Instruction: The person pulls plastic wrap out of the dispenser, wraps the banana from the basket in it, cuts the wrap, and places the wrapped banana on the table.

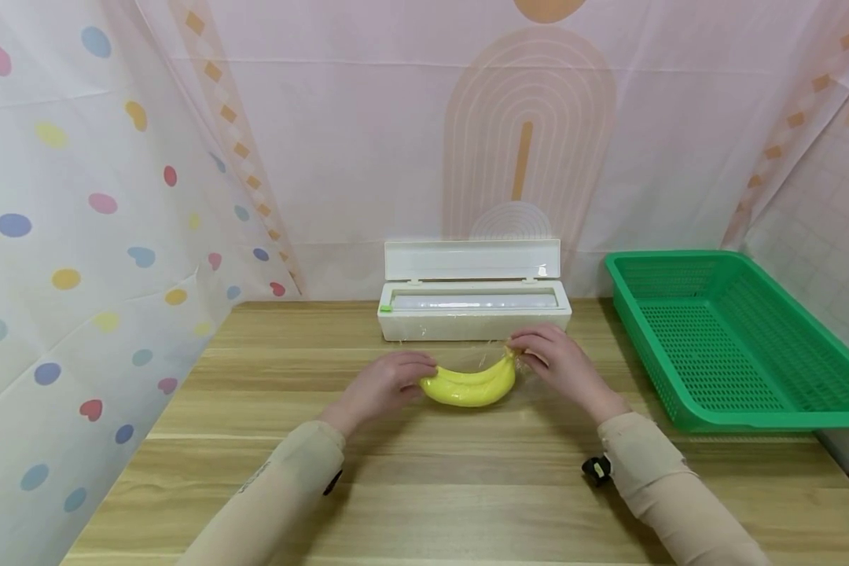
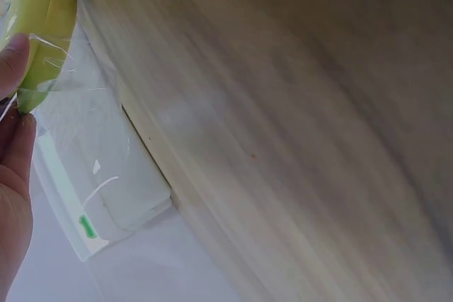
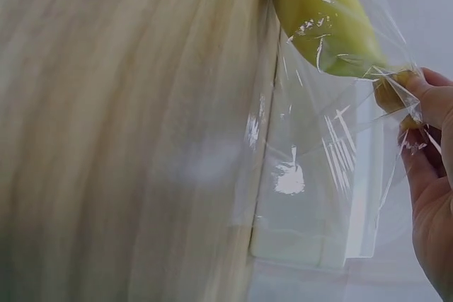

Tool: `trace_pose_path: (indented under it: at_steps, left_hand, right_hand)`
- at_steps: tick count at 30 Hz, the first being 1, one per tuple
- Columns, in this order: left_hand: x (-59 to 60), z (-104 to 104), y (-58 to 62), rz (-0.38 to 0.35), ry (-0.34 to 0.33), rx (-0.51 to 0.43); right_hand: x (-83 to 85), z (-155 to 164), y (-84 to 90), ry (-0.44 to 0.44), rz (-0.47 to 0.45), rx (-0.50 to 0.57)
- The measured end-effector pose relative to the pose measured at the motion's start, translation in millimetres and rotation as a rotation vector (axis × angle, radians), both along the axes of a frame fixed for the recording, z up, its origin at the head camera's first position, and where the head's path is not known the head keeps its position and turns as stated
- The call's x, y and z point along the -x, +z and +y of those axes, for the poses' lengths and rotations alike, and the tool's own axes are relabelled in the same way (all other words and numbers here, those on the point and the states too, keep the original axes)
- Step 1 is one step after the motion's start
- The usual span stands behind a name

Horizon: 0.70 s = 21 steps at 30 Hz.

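- Yellow banana [image 1: 470, 385] lies on the table [image 1: 424, 487], under clear film [image 3: 333, 139].
- Left hand [image 1: 385, 385] pinches film at one end.
- Right hand [image 1: 559, 363] pinches film at the stem.

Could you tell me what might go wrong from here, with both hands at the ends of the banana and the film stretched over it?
The cling film looks as if it still runs back to the open dispenser, so tugging could drag that light box or tear the sheet unevenly. The film is already creased near the right hand at the stem end; it may stick to itself. The left hand grips only the tip of the banana, which could roll.
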<state>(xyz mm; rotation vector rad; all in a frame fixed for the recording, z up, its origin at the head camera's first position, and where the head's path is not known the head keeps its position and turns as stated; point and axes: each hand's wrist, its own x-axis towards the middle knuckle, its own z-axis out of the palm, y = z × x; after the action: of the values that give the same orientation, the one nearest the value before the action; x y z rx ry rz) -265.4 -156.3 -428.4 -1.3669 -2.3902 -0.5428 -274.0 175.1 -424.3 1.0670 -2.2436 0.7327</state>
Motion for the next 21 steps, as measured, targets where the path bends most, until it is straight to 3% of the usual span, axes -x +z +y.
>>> trace_pose_path:
  at_steps: [8, 13, 21]
  left_hand:
    - [8.1, 0.5, -0.4, -0.095, 0.024, -0.049]
    - [11.9, 1.5, 0.3, -0.136, 0.046, -0.050]
    - [17.2, 2.2, 2.6, -0.283, 0.113, -0.065]
  right_hand:
    - [6.4, -2.0, -3.8, -0.001, -0.003, 0.060]
    - [8.3, -3.5, -5.0, -0.042, -0.061, 0.073]
    - [12.1, -5.3, -6.3, -0.075, -0.152, 0.095]
